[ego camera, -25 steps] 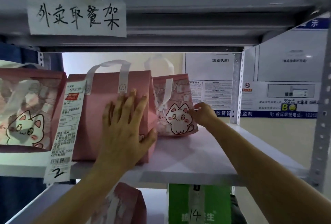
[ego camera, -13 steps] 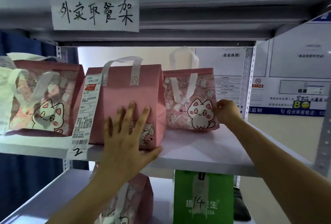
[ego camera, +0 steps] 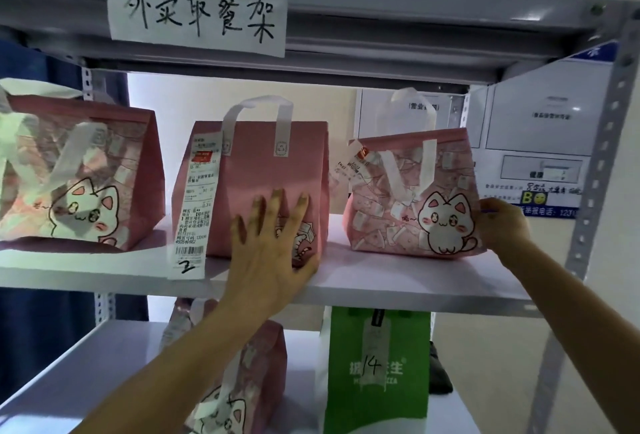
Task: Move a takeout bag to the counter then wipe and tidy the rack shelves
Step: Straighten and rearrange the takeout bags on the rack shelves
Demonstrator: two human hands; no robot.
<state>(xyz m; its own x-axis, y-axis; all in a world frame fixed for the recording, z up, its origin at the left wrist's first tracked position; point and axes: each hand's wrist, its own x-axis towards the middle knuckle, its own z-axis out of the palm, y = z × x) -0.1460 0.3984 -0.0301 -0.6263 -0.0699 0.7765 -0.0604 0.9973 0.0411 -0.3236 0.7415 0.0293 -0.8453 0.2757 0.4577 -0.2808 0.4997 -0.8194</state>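
Observation:
Three pink takeout bags stand on the white middle shelf [ego camera: 398, 283] of a grey metal rack. The middle bag [ego camera: 263, 170] is plain pink with a long receipt marked 2. My left hand [ego camera: 273, 253] presses flat against its front, fingers spread. The right bag [ego camera: 412, 198] carries a white cat drawing, and my right hand [ego camera: 502, 225] grips its right edge with curled fingers. The left bag [ego camera: 76, 173], also printed with a cat, stands untouched.
A handwritten paper sign [ego camera: 197, 14] is taped to the top shelf's front. On the lower shelf [ego camera: 69, 381] stand a green bag [ego camera: 377, 371] marked 14 and another pink cat bag [ego camera: 235, 381]. A perforated rack post [ego camera: 592, 191] rises at right, before wall notices.
The right cat bag has come forward and to the right in my right hand's grip. My left hand stays flat on the middle bag. The view has pulled back, showing more of the rack.

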